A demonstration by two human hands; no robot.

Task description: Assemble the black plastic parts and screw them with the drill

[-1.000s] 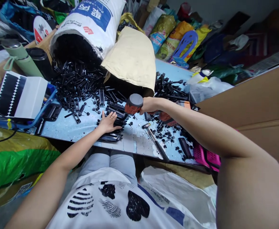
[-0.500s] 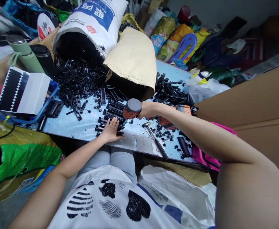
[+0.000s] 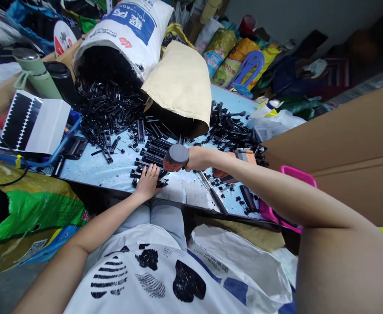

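My right hand (image 3: 196, 158) is wrapped round an orange power screwdriver with a grey end cap (image 3: 176, 157), held just above the table. My left hand (image 3: 148, 180) lies flat, fingers stretched out, on a row of long black plastic parts (image 3: 150, 158) near the front edge of the pale blue table (image 3: 93, 168). The tool's head hovers right beside my left fingertips. A hammer (image 3: 211, 192) lies on the table to the right of the tool.
A white sack (image 3: 126, 37) and a tan paper sack (image 3: 181, 83) spill heaps of black parts (image 3: 103, 109) across the table. A white box (image 3: 34, 126), a green bottle (image 3: 34, 72), a pink basket (image 3: 286, 192) and a large cardboard sheet (image 3: 342, 144) surround the work area.
My right hand has lowered the screwdriver toward the row of black parts. My left hand slid a little nearer the table's front edge, still flat on the parts.
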